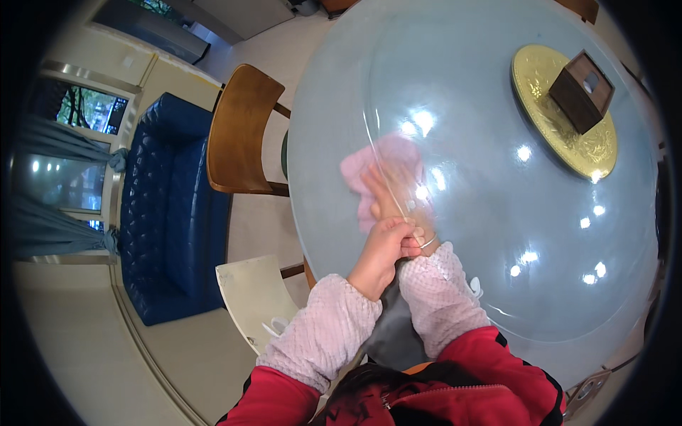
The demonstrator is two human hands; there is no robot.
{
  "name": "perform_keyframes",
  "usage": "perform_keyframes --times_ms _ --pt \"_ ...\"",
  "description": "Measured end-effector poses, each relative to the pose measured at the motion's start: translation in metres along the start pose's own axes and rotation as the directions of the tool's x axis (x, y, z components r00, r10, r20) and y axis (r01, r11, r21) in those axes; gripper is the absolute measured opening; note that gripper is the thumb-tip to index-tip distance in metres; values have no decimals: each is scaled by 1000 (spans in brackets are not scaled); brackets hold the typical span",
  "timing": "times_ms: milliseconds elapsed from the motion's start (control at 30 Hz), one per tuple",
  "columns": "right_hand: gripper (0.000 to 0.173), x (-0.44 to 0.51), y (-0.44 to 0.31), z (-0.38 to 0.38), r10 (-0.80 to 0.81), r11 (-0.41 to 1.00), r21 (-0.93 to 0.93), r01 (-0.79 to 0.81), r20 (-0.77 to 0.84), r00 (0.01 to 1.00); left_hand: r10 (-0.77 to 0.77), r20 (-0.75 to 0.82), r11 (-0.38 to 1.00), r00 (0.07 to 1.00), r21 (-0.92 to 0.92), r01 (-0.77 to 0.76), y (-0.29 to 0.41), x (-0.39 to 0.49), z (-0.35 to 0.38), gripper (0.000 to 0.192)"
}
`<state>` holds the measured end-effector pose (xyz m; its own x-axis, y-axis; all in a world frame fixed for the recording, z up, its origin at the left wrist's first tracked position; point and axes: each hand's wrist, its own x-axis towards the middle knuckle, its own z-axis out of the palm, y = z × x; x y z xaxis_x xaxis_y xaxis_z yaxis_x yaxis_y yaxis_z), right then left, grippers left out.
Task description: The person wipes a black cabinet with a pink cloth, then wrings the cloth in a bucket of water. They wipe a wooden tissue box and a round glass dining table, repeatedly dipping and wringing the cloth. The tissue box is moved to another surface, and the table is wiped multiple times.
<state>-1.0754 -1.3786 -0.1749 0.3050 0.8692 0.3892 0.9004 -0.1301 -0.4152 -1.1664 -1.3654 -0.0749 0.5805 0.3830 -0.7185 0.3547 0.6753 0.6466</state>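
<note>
A round table (330, 128) with a pale blue-grey surface stands before me, partly covered by a clear sheet (479, 223) that looks like flexible plastic. Between thumb and fingers, my left hand (381, 250) pinches the sheet's near-left edge. My right hand (391, 186) is underneath the sheet and shows through it, slightly blurred. It holds a pink cloth (357, 165) against the tabletop, its fingers stretched over the fabric. A bracelet (428, 242) circles the right wrist. Both forearms wear pale pink sleeve covers.
A gold embossed oval tray (543, 80) on the table's far right bears a dark wooden tissue box (578, 98). A brown wooden chair (242, 133) and a cream chair (256, 298) stand at the left edge. Beyond them is a blue tufted sofa (181, 213).
</note>
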Motion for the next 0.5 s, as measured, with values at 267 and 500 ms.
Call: perform_keyframes --times_ms 267,500 --pt "56 -169 -113 -29 -81 811 579 -83 252 964 -13 -51 998 999 -57 10 -23 16 6 26" --pt "46 -28 -82 -16 -92 996 10 91 114 989 510 -251 860 823 149 -488 -76 -100 -42 33"
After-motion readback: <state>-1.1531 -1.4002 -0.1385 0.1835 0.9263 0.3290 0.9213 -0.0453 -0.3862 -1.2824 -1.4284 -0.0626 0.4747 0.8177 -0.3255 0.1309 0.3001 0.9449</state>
